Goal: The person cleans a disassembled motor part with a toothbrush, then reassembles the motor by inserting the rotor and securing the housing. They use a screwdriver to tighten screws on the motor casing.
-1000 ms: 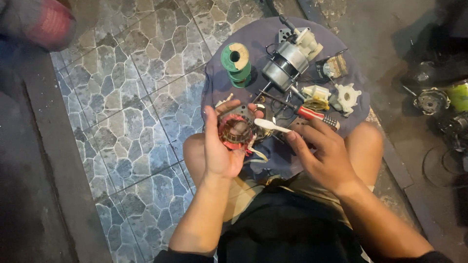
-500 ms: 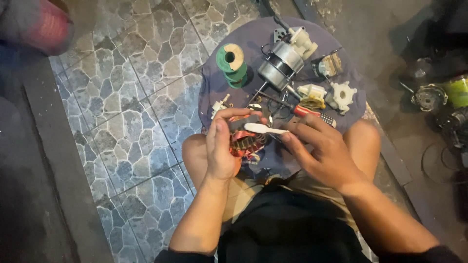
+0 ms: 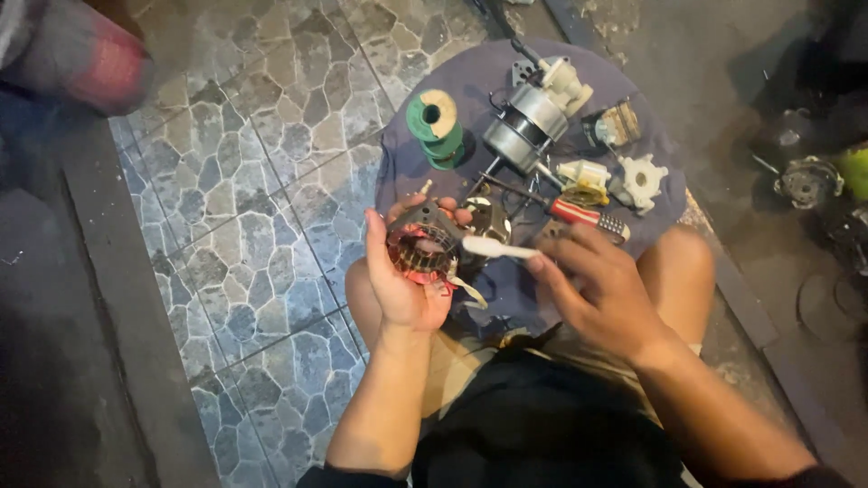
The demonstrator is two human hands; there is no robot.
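My left hand (image 3: 398, 280) grips a round motor stator (image 3: 423, 246) with copper windings, held over my lap. My right hand (image 3: 601, 289) holds a thin white strip (image 3: 495, 248) whose tip rests against the stator's side. A red-handled screwdriver (image 3: 583, 215) lies on the purple cloth (image 3: 470, 99) just beyond my right fingers.
On the cloth lie a green wire spool (image 3: 434, 126), a silver fan motor with shaft (image 3: 524, 136), white plastic parts (image 3: 638, 181) and a small yellow-white piece (image 3: 583, 179). Stone-patterned floor tiles (image 3: 253, 199) spread to the left. Dark clutter and a green object (image 3: 850, 172) sit at the right.
The stator has been turned in my left hand, its windings now facing sideways. My right hand has shifted slightly right, keeping the white strip against it.
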